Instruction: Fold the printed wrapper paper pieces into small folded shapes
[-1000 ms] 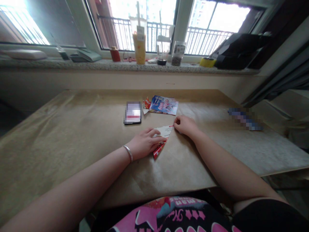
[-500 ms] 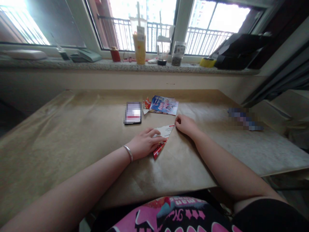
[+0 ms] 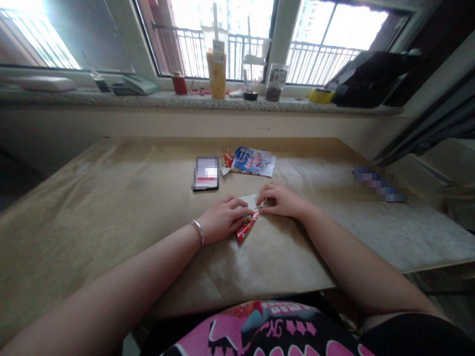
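A folded sheet of printed paper [image 3: 246, 227], red with pictures on one side and white on the other, lies on the table in front of me. Its red part tapers to a point toward me. My left hand [image 3: 225, 217], with a silver bangle at the wrist, rests over its left part, fingers stretched out and pressing it down. At its upper right edge, my right hand [image 3: 278, 200] has curled fingers and thumb on the white part. The fingers cover much of the paper, so the exact fold is hidden.
Beyond my hands lie a phone [image 3: 206, 173], a folded red-and-white paper piece [image 3: 227, 160] and a stack of blue printed leaflets [image 3: 256, 162]. A blurred-out item [image 3: 378, 184] is at the right. Cups and a yellow tape roll [image 3: 321, 95] stand on the windowsill [image 3: 166, 101].
My right hand has moved left and slightly toward me, bringing the paper's upper right corner inward. Less white shows now. My left hand stays in place on the paper.
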`<state>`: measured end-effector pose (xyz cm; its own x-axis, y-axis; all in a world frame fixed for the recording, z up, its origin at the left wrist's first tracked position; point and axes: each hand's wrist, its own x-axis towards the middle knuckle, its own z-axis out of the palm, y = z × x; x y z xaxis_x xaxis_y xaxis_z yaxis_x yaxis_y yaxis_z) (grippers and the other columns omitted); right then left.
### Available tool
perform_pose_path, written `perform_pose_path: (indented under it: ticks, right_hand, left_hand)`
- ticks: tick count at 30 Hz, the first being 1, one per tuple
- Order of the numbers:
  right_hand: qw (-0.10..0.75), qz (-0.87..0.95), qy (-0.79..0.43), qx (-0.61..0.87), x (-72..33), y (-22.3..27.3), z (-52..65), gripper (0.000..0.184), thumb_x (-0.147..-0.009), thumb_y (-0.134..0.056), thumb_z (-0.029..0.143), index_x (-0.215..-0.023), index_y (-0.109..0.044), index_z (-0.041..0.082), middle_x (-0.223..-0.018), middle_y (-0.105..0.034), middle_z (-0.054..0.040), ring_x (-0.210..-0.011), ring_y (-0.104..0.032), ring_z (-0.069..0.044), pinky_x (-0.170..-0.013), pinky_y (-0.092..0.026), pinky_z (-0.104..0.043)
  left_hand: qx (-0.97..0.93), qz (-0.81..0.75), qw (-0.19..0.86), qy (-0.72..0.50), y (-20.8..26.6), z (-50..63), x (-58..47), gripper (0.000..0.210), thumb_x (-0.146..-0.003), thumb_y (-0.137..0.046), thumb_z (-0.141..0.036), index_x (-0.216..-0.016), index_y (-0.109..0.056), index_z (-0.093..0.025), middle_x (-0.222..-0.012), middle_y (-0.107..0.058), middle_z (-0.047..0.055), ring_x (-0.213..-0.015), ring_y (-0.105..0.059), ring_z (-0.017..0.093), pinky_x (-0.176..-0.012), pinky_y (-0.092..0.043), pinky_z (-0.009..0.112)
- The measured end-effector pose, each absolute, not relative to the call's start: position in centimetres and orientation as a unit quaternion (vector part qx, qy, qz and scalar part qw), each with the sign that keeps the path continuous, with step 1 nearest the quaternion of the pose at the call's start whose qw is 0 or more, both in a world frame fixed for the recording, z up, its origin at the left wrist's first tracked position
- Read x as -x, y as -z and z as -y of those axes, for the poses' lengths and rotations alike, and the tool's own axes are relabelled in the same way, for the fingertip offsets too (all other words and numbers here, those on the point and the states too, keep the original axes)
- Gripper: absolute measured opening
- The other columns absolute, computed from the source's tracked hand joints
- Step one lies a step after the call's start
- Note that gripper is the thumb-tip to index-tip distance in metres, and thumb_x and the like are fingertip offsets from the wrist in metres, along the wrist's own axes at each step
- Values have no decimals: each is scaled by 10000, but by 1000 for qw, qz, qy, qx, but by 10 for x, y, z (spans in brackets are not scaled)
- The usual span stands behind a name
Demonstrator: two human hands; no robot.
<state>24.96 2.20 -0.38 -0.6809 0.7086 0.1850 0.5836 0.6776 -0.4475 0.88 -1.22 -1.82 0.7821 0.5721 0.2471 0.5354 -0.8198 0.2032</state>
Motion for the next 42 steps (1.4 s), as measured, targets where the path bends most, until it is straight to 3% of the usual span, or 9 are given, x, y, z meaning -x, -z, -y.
perform_pose_path:
  ticks: [15,20,25,32,42]
  right_hand:
    - [198,909,-192,313,-246,10,-25,100,-768,-687,305,-800,-728,219,-929,-646,-43,-917,-580,-154,-910,-412,-304]
    - [204,900,-170,347,-248,13,-25,175,-760,-691,305,-902,-718,207,-922,-618,-58,-878,-570,-164,-810,-445,-286]
    - [212,886,-166,378,-248,18,-26,204,-766,-681,285,-950,-714,202,-895,-593,-60,-820,-558,-158,-753,-441,-278]
    - [182,885,-158,399,-240,11,-17,198,-796,-633,276,-975,-702,228,-889,-600,-38,-738,-555,-126,-681,-417,-242]
    - [212,902,-148,347,-232,19,-19,80,-773,-604,164,-791,-681,180,-805,-605,-33,-745,-557,-127,-677,-406,-221]
  left_hand:
    - [-945,-258,150,-132,2,15,-2,333,-943,-410,-374,-1213,-572,-265,-1257,-558,42,-1186,-453,190,-1060,-318,388]
    - [-964,-206,90,-139,-5,22,-1,402,-821,-591,-451,-1160,-589,-235,-1220,-586,55,-1178,-462,234,-1077,-291,438]
    - [-963,-226,7,-149,1,21,0,257,-901,-482,-259,-1131,-596,-247,-1163,-630,21,-1173,-482,204,-1094,-252,443]
    - [-953,-269,-22,-137,4,13,8,274,-924,-435,-240,-1150,-590,-251,-1184,-630,15,-1156,-513,186,-1099,-239,468]
    - [-955,-276,-46,-99,7,15,-5,394,-880,-494,-379,-1248,-531,-242,-1213,-567,66,-1140,-472,251,-1061,-286,458]
